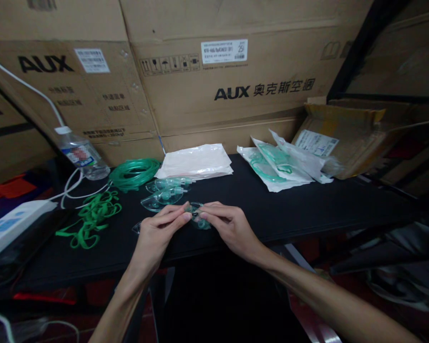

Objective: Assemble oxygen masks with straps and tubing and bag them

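My left hand [157,233] and my right hand [226,226] meet over the front of the black table [307,209]. Both pinch a clear oxygen mask with a green fitting [197,215] between their fingertips. The mask is mostly hidden by the fingers. Just behind the hands lie two more clear masks [162,196] side by side. Green elastic straps [91,216] lie loose to the left. A coil of green tubing [134,172] sits behind them.
A stack of empty clear bags [196,162] lies at the back middle, packed masks in bags [282,164] at the back right. A water bottle [80,155] leans at the back left, a white power strip [10,224] at the left edge. Cardboard boxes [236,71] wall the back.
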Demonstrator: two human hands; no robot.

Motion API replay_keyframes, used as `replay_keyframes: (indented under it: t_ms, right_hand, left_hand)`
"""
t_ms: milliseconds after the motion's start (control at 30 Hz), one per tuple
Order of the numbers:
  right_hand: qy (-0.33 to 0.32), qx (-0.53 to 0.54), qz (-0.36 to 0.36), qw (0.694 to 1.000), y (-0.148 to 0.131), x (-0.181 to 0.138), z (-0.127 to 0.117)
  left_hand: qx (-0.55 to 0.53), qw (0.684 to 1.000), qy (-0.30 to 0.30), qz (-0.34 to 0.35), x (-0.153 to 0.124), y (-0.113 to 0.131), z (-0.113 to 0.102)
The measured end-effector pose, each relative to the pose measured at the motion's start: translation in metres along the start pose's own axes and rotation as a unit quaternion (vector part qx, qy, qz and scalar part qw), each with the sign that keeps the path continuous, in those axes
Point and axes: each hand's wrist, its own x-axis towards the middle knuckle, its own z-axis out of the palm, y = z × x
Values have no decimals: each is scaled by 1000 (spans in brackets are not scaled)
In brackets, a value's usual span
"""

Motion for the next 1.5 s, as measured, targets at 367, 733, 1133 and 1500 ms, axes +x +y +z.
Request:
replay_keyframes:
  t_ms: [367, 733, 1133, 1500]
  right_hand:
    - [4, 11, 12, 1000, -2, 0, -1]
    - [26, 40, 36, 998, -4, 1, 2]
    - [50, 87, 74, 992, -1, -2, 5]
    - [63, 82, 81, 991, 4, -2, 5]
  left_hand:
    - [11, 1000, 7, 25, 0, -1, -1]
    - [66, 993, 79, 52, -8, 9, 10]
    - [105, 990, 75, 62, -6, 4, 4]
    - [90, 988, 5, 122, -2, 1, 2]
